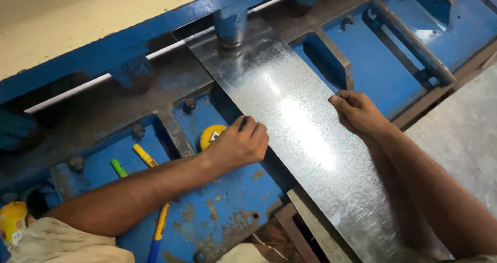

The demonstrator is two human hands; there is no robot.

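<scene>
- Your forearms come in low on both sides, nearest the camera.
- Blue machine bed (pixel 357 50) fills the view.
- Galvanized sheet strip (pixel 290 123) lies diagonally on it, far end under the blue clamp foot (pixel 231 27).
- Left hand (pixel 240 144) curled, fingers gripping the strip's left edge.
- Right hand (pixel 358 112) fingers bunched, pinching its right edge.
- Yellow tape measure (pixel 211 135) just beside left hand; yellow marker (pixel 145 155) and green marker (pixel 118 167) further left.

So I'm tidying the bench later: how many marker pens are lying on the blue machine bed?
2. A green marker lies left of the left hand; a yellow marker lies beside it, nearer the yellow tape measure. The forearm may hide others.
</scene>
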